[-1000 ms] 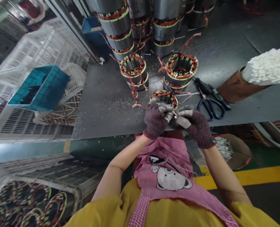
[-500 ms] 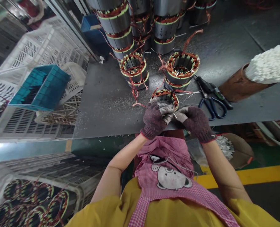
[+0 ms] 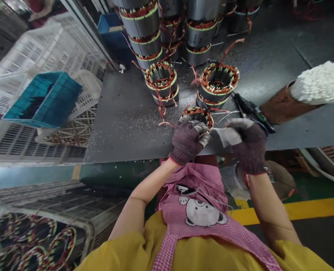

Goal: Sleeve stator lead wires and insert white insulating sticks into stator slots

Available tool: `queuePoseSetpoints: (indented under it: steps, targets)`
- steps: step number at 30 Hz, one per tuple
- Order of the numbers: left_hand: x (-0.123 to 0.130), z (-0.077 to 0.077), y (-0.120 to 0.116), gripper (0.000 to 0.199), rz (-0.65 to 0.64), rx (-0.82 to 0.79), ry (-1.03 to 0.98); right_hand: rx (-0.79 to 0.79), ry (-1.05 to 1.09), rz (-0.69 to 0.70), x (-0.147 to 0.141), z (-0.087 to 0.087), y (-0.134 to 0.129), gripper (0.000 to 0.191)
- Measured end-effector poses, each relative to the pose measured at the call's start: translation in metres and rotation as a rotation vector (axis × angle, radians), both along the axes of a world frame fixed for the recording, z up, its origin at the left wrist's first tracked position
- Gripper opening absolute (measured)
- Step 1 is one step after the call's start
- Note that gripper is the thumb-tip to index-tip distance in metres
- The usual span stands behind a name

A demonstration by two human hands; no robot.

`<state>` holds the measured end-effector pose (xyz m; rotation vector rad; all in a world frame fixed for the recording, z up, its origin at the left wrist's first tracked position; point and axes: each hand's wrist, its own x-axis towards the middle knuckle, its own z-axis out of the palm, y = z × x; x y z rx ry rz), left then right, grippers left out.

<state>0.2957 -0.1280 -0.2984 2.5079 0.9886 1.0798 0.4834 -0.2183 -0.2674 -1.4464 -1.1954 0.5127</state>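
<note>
A small stator (image 3: 198,114) with copper windings rests near the table's front edge. My left hand (image 3: 187,137), in a dark glove with pale fingertips, is wrapped round its near left side. To the right of it, my right hand (image 3: 247,141) is raised and smeared by motion, apart from the stator; a thin white streak runs from the stator towards its fingers, and whether they hold it is unclear. Behind stand two wound stators, one on the left (image 3: 161,82) and one on the right (image 3: 218,84), with loose copper leads. Thin white sticks (image 3: 226,112) lie beside my right fingers.
Stacks of stators (image 3: 144,34) rise at the back. A dark-handled tool (image 3: 253,109) and partly hidden scissors lie right, beside a brown container (image 3: 280,103) of white sticks. A blue bin (image 3: 44,99) and white crates (image 3: 17,145) stand left; a crate of stators (image 3: 85,229) is lower left.
My right hand has moved right, away from the small stator, and now covers most of the scissors. My left hand stays on the stator. The view has shifted slightly.
</note>
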Motion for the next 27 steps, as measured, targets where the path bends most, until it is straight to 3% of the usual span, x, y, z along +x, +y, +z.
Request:
queuePoseSetpoints:
  steps: [2, 4, 10, 12, 14, 17, 19, 22, 25, 27]
  targets:
    - [-0.006, 0.0, 0.002, 0.019, -0.02, -0.019, 0.064, -0.052, 0.038, 0.181, -0.001, -0.008, 0.005, 0.023]
    - [-0.01, 0.001, 0.003, 0.021, -0.04, -0.022, 0.095, -0.072, 0.048, 0.249, -0.004, -0.016, 0.008, 0.019]
    - [-0.006, -0.002, 0.0, 0.039, 0.041, 0.009, 0.039, -0.203, 0.357, 0.086, -0.02, -0.023, 0.016, 0.02]
    - [0.003, -0.007, -0.005, 0.045, 0.096, 0.01, 0.03, -0.115, 0.463, 0.013, -0.027, -0.016, 0.018, 0.019]
    - [0.013, -0.012, -0.016, 0.049, 0.155, 0.017, -0.005, 0.09, 0.527, -0.028, -0.032, -0.007, 0.016, 0.014]
    - [0.023, -0.016, -0.039, 0.051, 0.24, 0.025, -0.102, 0.347, 0.281, -0.036, -0.031, 0.002, 0.004, 0.039]
    - [0.02, -0.015, -0.052, 0.05, 0.243, 0.023, -0.146, 0.267, -0.053, 0.015, -0.027, 0.001, -0.004, 0.047]
    - [0.002, -0.009, -0.045, 0.046, 0.127, 0.049, -0.112, 0.096, -0.307, 0.109, -0.022, -0.014, -0.003, 0.036]
    - [-0.021, -0.002, 0.003, 0.04, -0.088, 0.097, 0.036, 0.134, -0.273, 0.127, -0.02, -0.032, 0.009, 0.025]
    - [-0.032, 0.0, 0.04, 0.037, -0.355, 0.163, 0.126, 0.173, -0.248, 0.124, -0.02, -0.041, 0.015, 0.02]
